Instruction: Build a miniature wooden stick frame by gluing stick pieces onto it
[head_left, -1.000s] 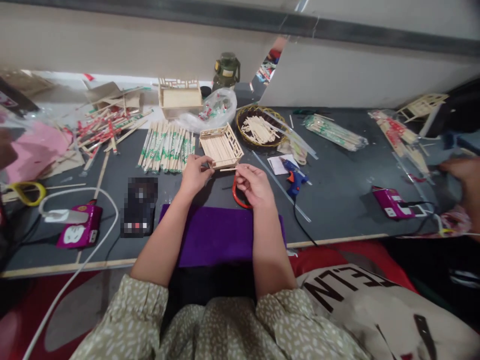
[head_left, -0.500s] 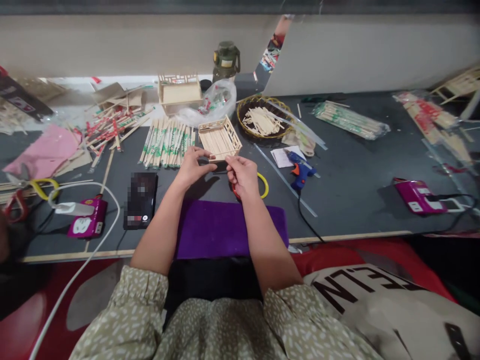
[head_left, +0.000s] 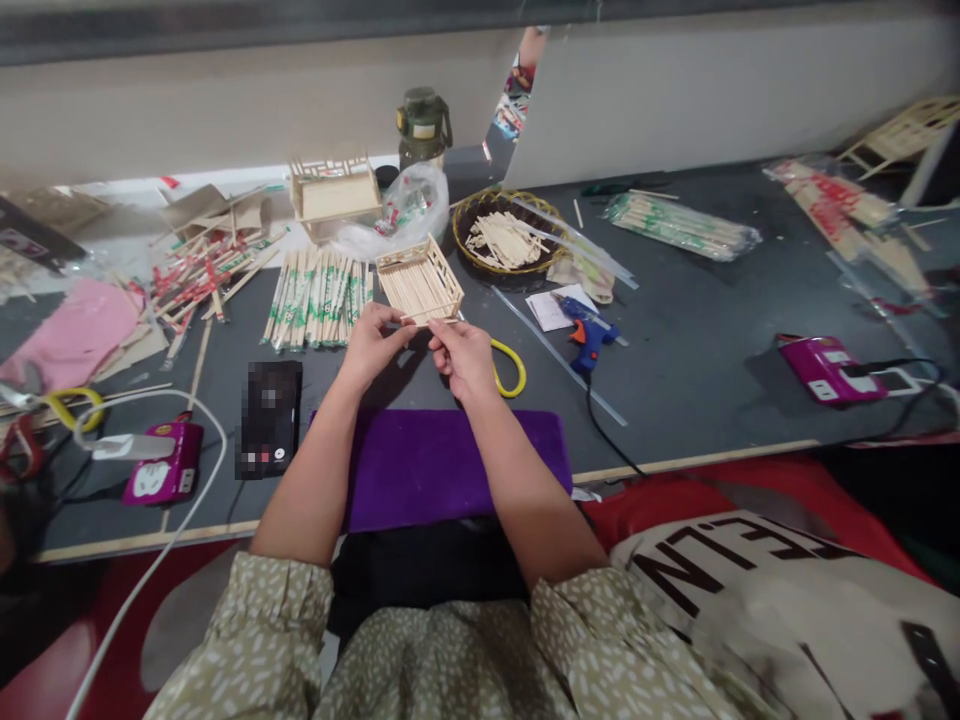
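A small wooden stick tray with low lattice sides sits in front of me. At its near left corner is my left hand, its thumb and fingertips closed on the near edge. My right hand is pinched at the near right part of the same edge, where a thin stick seems to lie. Just left of the tray are green-and-white wrapped chopsticks. Behind it to the right, a woven basket holds short sticks. Scissors with a yellow handle lie partly hidden by my right hand.
A blue glue gun with a cord lies to the right on white paper. A phone and a purple power strip are at left. A purple cloth lies under my forearms. Behind stand a wooden model and a green bottle.
The camera view has shifted, so most objects appear further left. My left fingertips have come together at the tray's edge, and both hands stay by the tray.
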